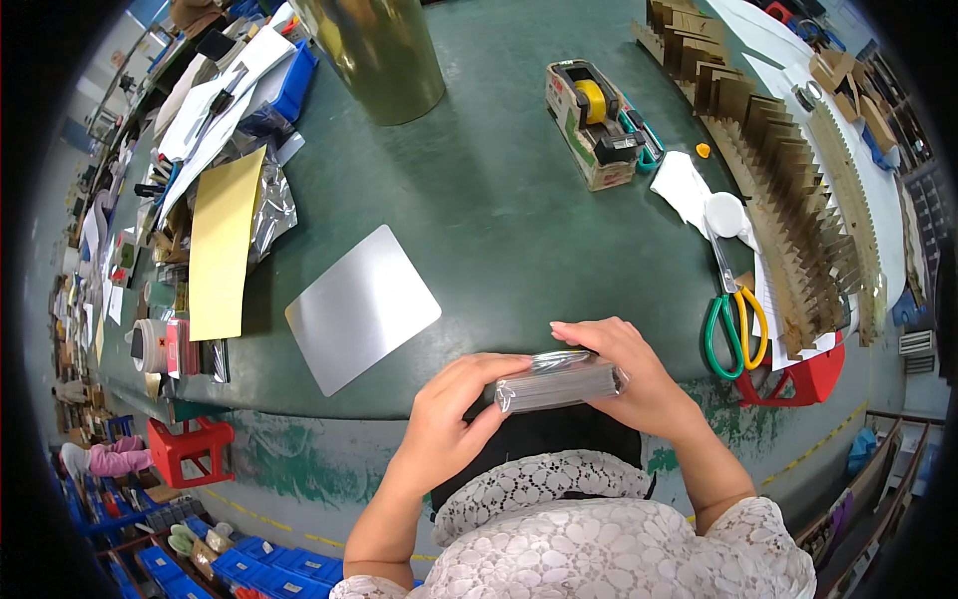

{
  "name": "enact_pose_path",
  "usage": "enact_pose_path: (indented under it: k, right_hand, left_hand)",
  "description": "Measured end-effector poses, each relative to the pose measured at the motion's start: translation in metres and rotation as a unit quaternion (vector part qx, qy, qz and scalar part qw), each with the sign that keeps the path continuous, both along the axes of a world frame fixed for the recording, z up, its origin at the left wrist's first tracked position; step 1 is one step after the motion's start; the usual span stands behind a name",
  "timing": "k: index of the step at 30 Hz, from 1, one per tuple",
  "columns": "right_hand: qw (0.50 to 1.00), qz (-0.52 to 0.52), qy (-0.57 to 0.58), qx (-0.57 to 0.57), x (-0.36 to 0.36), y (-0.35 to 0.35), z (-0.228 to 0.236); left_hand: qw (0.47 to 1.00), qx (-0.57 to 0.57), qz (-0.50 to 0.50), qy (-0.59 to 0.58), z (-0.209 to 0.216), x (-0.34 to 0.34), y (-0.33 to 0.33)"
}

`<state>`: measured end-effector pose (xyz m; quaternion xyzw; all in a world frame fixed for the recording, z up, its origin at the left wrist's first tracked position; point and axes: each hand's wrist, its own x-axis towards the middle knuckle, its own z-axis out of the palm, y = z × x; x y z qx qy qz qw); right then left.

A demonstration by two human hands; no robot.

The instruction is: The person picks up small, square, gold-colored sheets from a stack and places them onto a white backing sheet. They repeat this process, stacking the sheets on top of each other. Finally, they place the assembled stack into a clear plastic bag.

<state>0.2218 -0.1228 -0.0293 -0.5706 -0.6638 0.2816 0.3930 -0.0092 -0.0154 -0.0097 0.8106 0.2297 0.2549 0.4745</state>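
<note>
Just over the near edge of the green table, I hold a stack of thin flat plates [559, 387] that looks wrapped in clear plastic. My left hand [447, 417] grips its left end, thumb below and fingers on top. Around the right end closes my right hand [644, 377], its fingers along the far side. A shiny silver sheet with rounded corners [364, 309] lies on the table beyond my left hand. To the right of my right hand are scissors [736, 334] with one green and one yellow handle.
A tape dispenser [591, 130] and a tall gold-coloured cylinder [384, 60] stand farther back. Slotted cardboard racks [778, 190] line the right side. At left sit a yellow sheet [222, 250], papers and a blue tray [295, 82]. Red stools [192, 451] stand below the table.
</note>
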Motion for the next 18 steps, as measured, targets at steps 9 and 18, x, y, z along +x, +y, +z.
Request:
enact_pose_path:
  k: [9, 18]
  right_hand:
    - [0.998, -0.013, 0.058, -0.027, -0.006, 0.003, -0.001]
    - [1.0, -0.001, 0.021, -0.004, -0.002, 0.005, -0.003]
  left_hand:
    - [0.999, 0.024, 0.03, -0.033, 0.018, 0.003, -0.005]
    - [0.989, -0.015, 0.061, -0.132, 0.041, -0.005, -0.002]
